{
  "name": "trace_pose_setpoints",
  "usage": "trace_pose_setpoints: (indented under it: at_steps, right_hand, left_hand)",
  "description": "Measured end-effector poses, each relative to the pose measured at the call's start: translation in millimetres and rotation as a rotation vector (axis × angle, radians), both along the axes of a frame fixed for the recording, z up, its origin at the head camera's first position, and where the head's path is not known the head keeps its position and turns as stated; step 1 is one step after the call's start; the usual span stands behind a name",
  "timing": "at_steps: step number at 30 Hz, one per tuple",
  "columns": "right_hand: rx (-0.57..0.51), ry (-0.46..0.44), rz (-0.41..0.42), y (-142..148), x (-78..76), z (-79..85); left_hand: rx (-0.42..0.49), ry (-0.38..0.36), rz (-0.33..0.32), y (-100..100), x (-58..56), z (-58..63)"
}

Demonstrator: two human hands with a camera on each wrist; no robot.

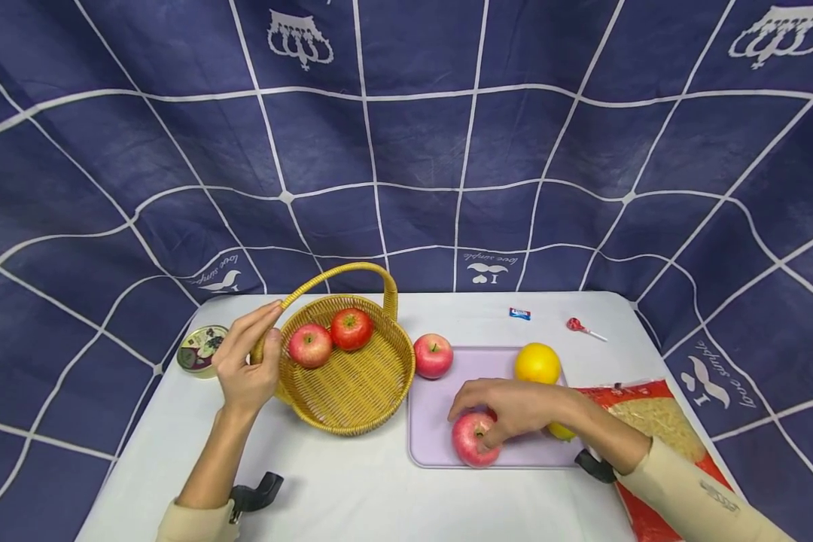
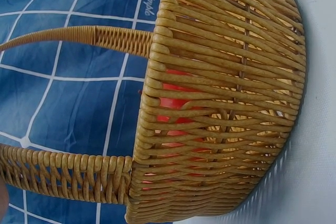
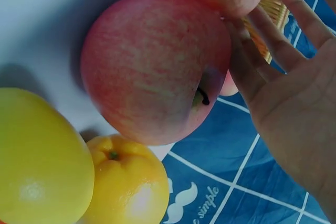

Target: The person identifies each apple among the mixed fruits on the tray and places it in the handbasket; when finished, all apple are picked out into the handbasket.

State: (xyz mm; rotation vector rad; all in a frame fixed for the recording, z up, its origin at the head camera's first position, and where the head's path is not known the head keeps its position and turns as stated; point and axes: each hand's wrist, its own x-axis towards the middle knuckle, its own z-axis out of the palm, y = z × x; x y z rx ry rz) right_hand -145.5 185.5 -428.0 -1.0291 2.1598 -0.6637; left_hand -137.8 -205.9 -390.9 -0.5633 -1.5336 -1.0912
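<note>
My left hand [image 1: 247,361] grips the handle [image 1: 312,282] of a yellow wicker basket [image 1: 352,430] at the left. Two red apples lie in the basket, one pinkish apple [image 1: 309,345] beside a deeper red apple [image 1: 351,329]. Over a lilac tray [image 1: 433,456], my right hand [image 1: 515,406] holds a pink apple [image 1: 470,440], its thumb in front and its fingers behind. Close under that hand, the right wrist view shows another apple [image 3: 152,66], mostly hidden from the head. One more apple [image 1: 433,355] sits at the tray's back left corner.
On the tray are an orange [image 1: 537,363] and a yellow fruit [image 3: 42,156], which the right arm partly covers. A red bag of pasta [image 1: 657,418] lies at the right. Farther back are a lollipop [image 1: 576,324] and a small wrapped candy [image 1: 519,313]. A tin [image 1: 201,350] stands at the left.
</note>
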Motion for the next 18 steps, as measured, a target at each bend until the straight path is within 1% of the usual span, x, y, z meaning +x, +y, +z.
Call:
trace_pose_setpoints:
  at_steps: [3, 11, 18]
  right_hand:
    - [0.012, 0.029, 0.031, -0.7, 2.4, -1.3]
    - [0.086, 0.160, 0.112, -2.3, 7.5, -1.8]
    - [0.076, 0.187, 0.134, -2.4, 7.8, -6.6]
  left_hand:
    - [0.000, 0.000, 0.003, 0.2, -0.2, -0.7]
    - [-0.004, -0.004, 0.007, -1.5, 0.6, -2.4]
    - [-0.003, -0.002, 0.007, -1.1, -0.4, -2.1]
